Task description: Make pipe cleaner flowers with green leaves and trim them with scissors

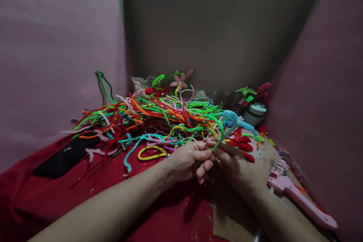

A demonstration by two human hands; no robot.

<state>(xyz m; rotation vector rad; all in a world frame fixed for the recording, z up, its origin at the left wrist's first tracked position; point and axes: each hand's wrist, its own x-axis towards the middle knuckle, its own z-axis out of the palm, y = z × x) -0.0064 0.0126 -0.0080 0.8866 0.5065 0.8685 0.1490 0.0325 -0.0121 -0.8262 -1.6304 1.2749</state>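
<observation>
My left hand [187, 159] and my right hand [235, 164] meet over the front of the table, fingertips pinched around the lower end of a green pipe cleaner [220, 141]. The green stem rises from the fingers, curving toward the pile. Light blue looped pipe cleaners [233, 119] stand right beside it; whether they are joined to it I cannot tell. Behind my right hand lie looped red pipe cleaners [241, 141]. A big tangled heap of coloured pipe cleaners [159, 113] spreads beyond both hands.
A pink glue gun [300, 196] lies at right by a cardboard sheet [232, 211]. Left are a black phone-like object [66, 159] and a yellow loop [150, 153]. A pale lidded jar [255, 113] and a pink pipe-cleaner flower [179, 81] stand behind. Walls enclose the red-covered table [113, 200].
</observation>
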